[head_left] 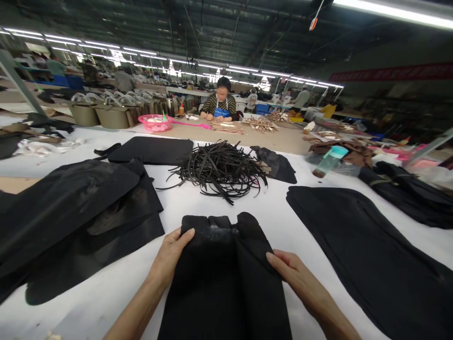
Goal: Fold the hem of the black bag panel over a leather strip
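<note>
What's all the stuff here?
Sheet: one, black, front centre
Strips: many, black, mid-table heap
Loose pieces: several, black, left
Layered pieces: several, black, right
Panel: one, black, back left
Bottle: one, teal, back right
Basin: one, pink, back left
Bags: several, olive, far left
Person: one, blue-aproned, back centre
Farther people: several, mixed, background
Lights: several, white, ceiling
Table: one, white, underneath
Left fingers: several, bare, sheet's left edge
Right fingers: several, bare, sheet's right edge

L hand [171, 255] & R hand [293, 267] both bare, fingertips thru wrists. L forearm [141, 302] & R forearm [323, 304] bare too, as far as visible; each slim, approx. straight-sided, narrow at wrist, a bit wider twd elbow end. L thumb [186, 238] w/ short, rounded nail; R thumb [278, 265] sim. shape, finer nail details too small to tell.
</note>
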Available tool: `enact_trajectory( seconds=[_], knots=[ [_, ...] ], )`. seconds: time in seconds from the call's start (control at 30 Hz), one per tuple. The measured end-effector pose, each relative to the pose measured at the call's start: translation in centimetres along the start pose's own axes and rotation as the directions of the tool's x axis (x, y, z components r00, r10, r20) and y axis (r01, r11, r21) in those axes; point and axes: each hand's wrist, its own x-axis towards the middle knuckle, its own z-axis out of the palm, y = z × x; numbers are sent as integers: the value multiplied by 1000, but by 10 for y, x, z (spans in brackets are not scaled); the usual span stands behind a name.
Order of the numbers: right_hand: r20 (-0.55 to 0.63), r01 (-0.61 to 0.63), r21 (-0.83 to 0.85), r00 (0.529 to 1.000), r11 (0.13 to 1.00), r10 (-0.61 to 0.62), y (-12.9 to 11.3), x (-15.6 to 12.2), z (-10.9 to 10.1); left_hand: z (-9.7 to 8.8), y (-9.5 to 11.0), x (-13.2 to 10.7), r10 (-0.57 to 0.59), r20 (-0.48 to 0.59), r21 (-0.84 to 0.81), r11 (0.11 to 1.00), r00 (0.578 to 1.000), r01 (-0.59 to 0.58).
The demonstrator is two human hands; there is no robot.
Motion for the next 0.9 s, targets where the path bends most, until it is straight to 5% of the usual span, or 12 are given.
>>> enact_trajectory(
  seconds=[0.23,0.47,0.57,0.73,0.9],
  knots=[
    [-54,-44,15,998,999,45,6,45,0,15,3,-18,73,148,265,958,986,-110],
    [-332,-2,-361,935,932,-126,-5,44,4,-2,2,-11,84,-113,197,979,990,-60],
    [-374,33,-340,912,940,-167,-2,32,-18,-18,5,-11,50,-161,134,991,986,-28],
    [-411,-29,-159,911,987,-39,6,15,-57,-41,15,-19,29,-273,40,999,961,-19],
    [-412,-30,-187,910,982,-50,18,7,-75,-51,21,-28,19,-299,45,999,954,-6]
  ],
)
